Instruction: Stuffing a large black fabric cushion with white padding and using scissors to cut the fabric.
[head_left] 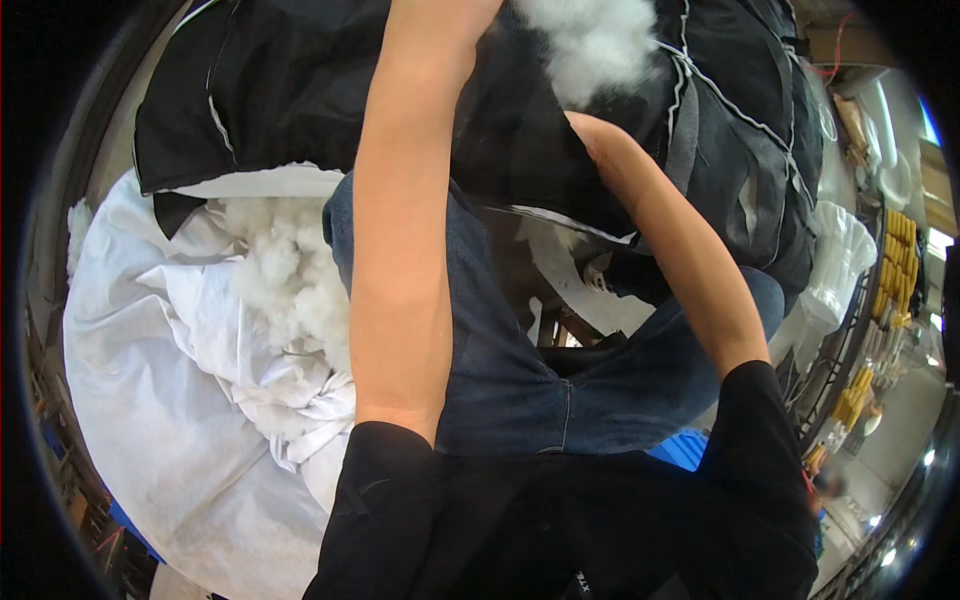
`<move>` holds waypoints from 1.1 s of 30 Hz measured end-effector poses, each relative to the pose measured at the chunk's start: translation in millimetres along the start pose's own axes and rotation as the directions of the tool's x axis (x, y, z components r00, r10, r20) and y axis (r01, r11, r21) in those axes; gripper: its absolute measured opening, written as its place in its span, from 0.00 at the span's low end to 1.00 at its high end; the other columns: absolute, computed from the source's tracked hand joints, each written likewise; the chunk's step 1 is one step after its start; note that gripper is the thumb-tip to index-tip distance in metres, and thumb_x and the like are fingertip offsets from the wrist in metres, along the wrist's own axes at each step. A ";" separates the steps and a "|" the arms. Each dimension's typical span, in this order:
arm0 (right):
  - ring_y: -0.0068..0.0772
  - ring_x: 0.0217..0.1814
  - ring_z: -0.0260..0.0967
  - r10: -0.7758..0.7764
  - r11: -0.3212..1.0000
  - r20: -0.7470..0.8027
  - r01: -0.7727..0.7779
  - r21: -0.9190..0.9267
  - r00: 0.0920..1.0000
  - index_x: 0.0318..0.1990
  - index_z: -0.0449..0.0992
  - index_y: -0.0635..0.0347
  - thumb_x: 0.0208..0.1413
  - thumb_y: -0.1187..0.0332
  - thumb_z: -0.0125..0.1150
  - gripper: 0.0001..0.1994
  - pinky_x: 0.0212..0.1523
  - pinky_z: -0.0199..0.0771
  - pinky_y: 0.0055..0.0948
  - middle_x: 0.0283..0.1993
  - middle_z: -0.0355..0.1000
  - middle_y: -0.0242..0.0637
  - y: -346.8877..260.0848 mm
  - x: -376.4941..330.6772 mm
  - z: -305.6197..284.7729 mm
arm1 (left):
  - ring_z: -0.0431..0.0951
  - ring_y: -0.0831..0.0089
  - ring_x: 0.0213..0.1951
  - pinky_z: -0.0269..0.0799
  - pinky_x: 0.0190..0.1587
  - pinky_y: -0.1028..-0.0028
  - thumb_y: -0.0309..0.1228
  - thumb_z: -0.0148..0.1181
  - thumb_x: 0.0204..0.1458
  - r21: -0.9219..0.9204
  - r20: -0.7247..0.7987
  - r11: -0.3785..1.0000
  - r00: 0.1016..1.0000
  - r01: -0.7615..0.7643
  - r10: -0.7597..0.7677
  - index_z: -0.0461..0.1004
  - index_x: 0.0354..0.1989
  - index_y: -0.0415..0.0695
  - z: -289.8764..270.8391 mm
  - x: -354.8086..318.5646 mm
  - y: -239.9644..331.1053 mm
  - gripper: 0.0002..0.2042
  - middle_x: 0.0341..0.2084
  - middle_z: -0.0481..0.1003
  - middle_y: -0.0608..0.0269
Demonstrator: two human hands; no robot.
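Observation:
My left forearm (400,230) stretches up across a large black fabric piece (290,90). Only the base of my left hand (455,15) shows at the top edge; its fingers are out of the picture. On the right, my right forearm (690,240) reaches into the black fabric beside a fluffy clump of white fibre filling (595,45). The fabric hides my right hand, so what it holds or touches cannot be seen. Pale seam edges run across the black fabric, which lies over my knees.
At my left stands a big white cloth sack (150,380), its mouth full of loose white filling (290,270). Past my right knee is a shelf with yellow bundles (897,260) and clear plastic bags (838,260). Something blue (680,448) lies beside my right thigh.

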State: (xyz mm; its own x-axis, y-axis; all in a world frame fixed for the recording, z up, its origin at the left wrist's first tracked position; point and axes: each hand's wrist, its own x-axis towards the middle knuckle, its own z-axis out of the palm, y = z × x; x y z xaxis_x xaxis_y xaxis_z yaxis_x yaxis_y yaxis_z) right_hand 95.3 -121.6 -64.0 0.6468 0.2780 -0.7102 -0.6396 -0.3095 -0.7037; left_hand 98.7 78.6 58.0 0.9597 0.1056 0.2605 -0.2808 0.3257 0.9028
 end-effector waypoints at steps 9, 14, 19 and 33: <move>0.30 0.52 0.70 -0.723 0.669 -0.155 0.738 0.090 0.674 0.59 0.65 0.63 0.61 0.62 0.56 0.22 0.56 0.66 0.31 0.53 0.70 0.38 -36.8 -149.7 13.5 | 0.74 0.44 0.45 0.68 0.48 0.55 0.23 0.46 0.43 0.746 0.327 0.610 0.945 -0.268 0.015 0.74 0.34 0.36 37.5 -22.7 -4.1 0.12 0.35 0.76 0.39; 0.53 0.49 0.68 -0.842 0.367 0.048 0.636 -0.679 0.537 0.48 0.69 0.66 0.51 0.74 0.58 0.16 0.49 0.71 0.37 0.48 0.70 0.48 -13.9 -116.6 -5.4 | 0.76 0.48 0.47 0.72 0.47 0.56 0.28 0.56 0.47 0.795 0.490 0.531 0.826 -0.293 -0.278 0.69 0.53 0.40 56.2 -43.3 -51.8 0.21 0.37 0.76 0.41; 0.43 0.49 0.69 -0.874 -0.082 0.255 0.392 -0.916 0.414 0.40 0.75 0.63 0.50 0.75 0.55 0.09 0.53 0.68 0.36 0.50 0.70 0.43 36.0 -98.7 -22.0 | 0.75 0.46 0.46 0.71 0.51 0.64 0.27 0.55 0.47 0.845 0.501 0.446 0.730 -0.295 -0.465 0.70 0.54 0.45 58.7 -61.3 -28.2 0.22 0.46 0.72 0.44; 0.42 0.34 0.76 -0.749 0.053 0.231 0.405 -0.913 0.620 0.37 0.70 0.61 0.49 0.72 0.59 0.09 0.34 0.76 0.37 0.33 0.73 0.41 29.9 -147.8 -24.8 | 0.70 0.44 0.52 0.62 0.62 0.58 0.27 0.61 0.39 0.676 0.642 -0.243 0.718 -0.695 -0.268 0.74 0.39 0.26 72.6 -80.1 -95.5 0.18 0.42 0.72 0.37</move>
State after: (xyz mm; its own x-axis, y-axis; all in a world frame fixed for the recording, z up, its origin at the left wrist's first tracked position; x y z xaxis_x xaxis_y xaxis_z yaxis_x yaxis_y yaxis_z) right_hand -9.1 -194.5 20.5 0.7845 0.6148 0.0816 0.6070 -0.7342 -0.3042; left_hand 49.4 -29.2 -24.2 0.7711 -0.6149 0.1653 -0.5921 -0.7880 -0.1689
